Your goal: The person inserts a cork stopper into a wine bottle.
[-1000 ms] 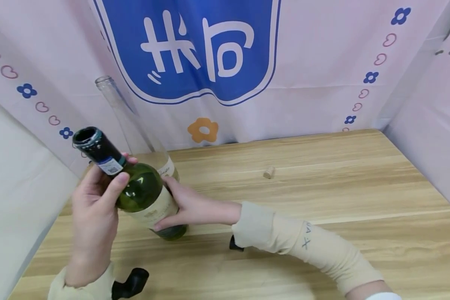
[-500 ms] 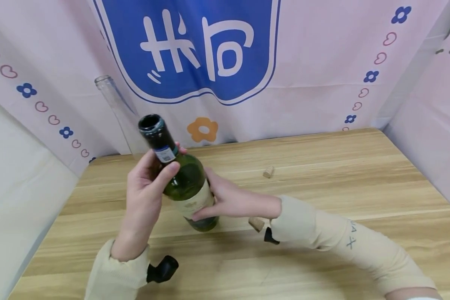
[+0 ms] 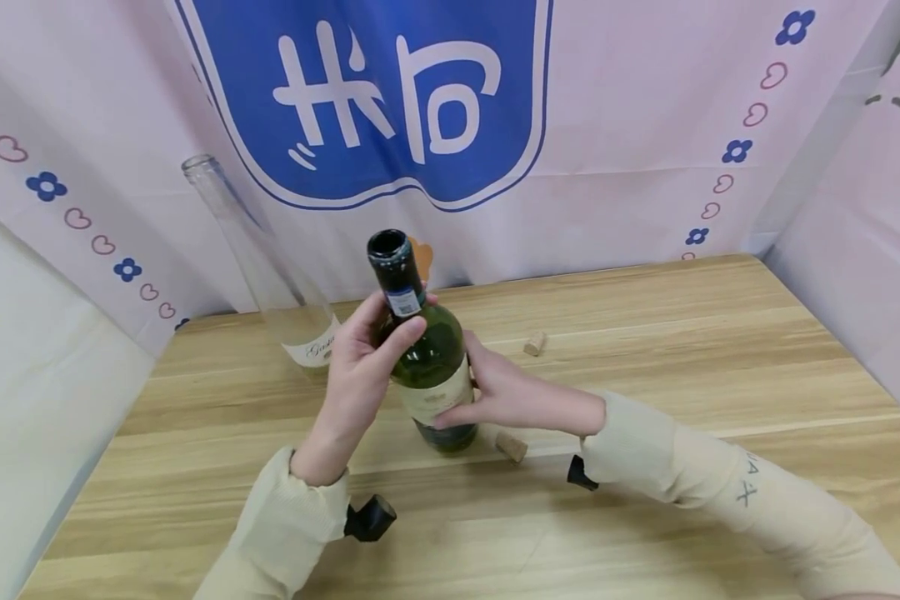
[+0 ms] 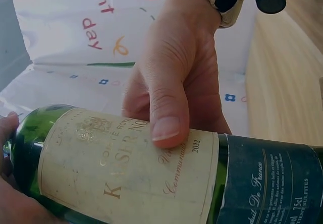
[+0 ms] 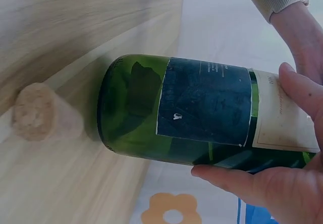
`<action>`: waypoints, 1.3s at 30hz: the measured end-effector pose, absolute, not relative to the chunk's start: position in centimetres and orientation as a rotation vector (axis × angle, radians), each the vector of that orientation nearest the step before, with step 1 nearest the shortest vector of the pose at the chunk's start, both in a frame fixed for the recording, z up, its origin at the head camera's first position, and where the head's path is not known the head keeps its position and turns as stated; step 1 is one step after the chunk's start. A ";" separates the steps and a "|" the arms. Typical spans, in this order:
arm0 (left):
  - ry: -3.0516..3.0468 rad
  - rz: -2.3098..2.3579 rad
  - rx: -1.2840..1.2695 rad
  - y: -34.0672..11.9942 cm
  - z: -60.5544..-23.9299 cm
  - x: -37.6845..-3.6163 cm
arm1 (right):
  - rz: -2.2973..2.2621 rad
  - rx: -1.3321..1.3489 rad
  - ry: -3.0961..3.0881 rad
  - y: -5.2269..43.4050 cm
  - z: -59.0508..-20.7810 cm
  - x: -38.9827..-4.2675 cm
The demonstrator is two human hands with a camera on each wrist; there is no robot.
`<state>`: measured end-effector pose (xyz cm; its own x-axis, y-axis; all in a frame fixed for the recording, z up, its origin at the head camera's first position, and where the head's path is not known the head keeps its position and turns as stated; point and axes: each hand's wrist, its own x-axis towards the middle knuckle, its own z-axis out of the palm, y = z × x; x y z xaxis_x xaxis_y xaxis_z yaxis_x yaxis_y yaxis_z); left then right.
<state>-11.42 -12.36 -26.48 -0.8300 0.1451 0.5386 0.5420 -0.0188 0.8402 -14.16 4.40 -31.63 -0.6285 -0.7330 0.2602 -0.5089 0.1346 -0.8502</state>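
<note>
Staged recording booth, not a lived-in room. A plain light-wood desk [image 3: 645, 350] is boxed in on three sides by hung fabric: a pink backdrop [image 3: 630, 125] printed with little hearts and blue flowers, with a big blue shield logo [image 3: 375, 92] carrying white characters, plus an orange flower partly hidden low down. A plain white panel [image 3: 37, 375] closes the left side, and more pink cloth [image 3: 862, 275] closes the right. Props only: a green wine bottle [image 3: 427, 350], a clear empty bottle [image 3: 270, 267] and two loose corks [image 3: 512, 446] [image 3: 534, 343]. Black wrist-camera mounts [image 3: 370, 518] show at the sleeves.
</note>
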 end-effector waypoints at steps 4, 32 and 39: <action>-1.980 -1.924 -0.746 -12.1 -26.8 -11.7 | -1.508 -1.183 2.188 4.7 -31.9 -14.1; -2.056 -1.854 -0.826 -11.7 -27.9 -12.2 | -0.718 -0.907 2.648 8.5 -36.2 -11.0; -2.071 -1.858 -0.826 -11.7 -27.9 -12.2 | -0.740 -0.883 2.624 8.4 -36.6 -11.2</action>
